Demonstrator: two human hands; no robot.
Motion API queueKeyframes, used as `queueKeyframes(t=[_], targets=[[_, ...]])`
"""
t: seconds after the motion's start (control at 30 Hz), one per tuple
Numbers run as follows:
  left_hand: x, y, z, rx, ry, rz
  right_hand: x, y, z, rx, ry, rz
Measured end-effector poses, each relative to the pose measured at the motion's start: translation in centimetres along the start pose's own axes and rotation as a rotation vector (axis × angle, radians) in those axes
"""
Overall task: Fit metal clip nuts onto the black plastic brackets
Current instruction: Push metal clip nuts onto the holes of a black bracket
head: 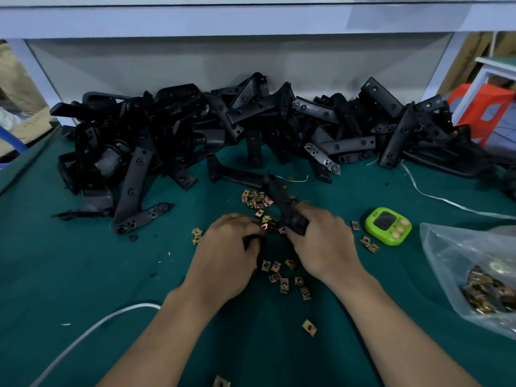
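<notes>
My right hand (321, 241) grips one black plastic bracket (282, 202) by its near end; the bracket slants up and away over the green mat. My left hand (229, 247) is curled around a dark part at its fingertips, close to the bracket's lower end; what it pinches is mostly hidden. Brass-coloured metal clip nuts (257, 198) lie scattered beyond the hands, and several more clip nuts (282, 277) sit between my wrists. A big heap of black brackets (212, 121) fills the back of the table.
A green timer (388, 226) stands right of my right hand. A clear plastic bag of clip nuts (474, 275) lies at the right edge. A white cable (83, 336) crosses the near left. A shelf frame rises behind the heap.
</notes>
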State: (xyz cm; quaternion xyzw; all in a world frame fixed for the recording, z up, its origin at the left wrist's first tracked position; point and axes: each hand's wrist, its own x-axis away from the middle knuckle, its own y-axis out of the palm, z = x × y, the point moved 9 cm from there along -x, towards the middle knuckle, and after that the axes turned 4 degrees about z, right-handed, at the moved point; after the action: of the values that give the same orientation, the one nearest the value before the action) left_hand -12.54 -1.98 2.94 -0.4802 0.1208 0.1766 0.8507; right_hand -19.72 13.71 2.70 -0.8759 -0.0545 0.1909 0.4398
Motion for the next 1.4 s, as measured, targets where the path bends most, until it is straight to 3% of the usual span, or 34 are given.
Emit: queueKeyframes(t=[0.1,0.23,0.33,0.47,0.6,0.83,1.0,1.2,1.4], targets=[[-0.1,-0.3,-0.9,0.046,-0.093,0.023,0.1,0.3,-0.4,0.061,0.007,-0.066],[0.0,-1.0,0.0,0.104,-0.09,0.049,0.1,0.0,-0.8,0.066,0.039,-0.066],[0.3,-2.2,1.2,0.246,-0.062,0.12,0.2,-0.4,-0.7,-0.176,0.068,-0.088],[0.7,-2.1,2.9,0.445,-0.073,0.078,1.0,-0.5,-1.2,-0.573,0.128,-0.242],[1.0,-1.9,2.7,0.495,-0.132,0.109,1.3,-0.4,-1.5,-0.614,0.133,-0.286],[1.1,-2.2,1.5,0.566,-0.231,0.165,1.4,-0.1,-1.6,-0.909,0.15,-0.354],[1.0,-2.1,1.5,0.564,-0.24,0.145,1.5,-0.3,-2.1,-0.942,0.117,-0.349],[1.0,-1.9,1.5,0.604,-0.25,0.117,1.3,-1.0,-1.5,-0.803,0.088,-0.219],[0.9,-1.2,1.1,0.647,-0.273,0.072,1.3,-1.3,-1.4,-0.77,0.066,-0.214]])
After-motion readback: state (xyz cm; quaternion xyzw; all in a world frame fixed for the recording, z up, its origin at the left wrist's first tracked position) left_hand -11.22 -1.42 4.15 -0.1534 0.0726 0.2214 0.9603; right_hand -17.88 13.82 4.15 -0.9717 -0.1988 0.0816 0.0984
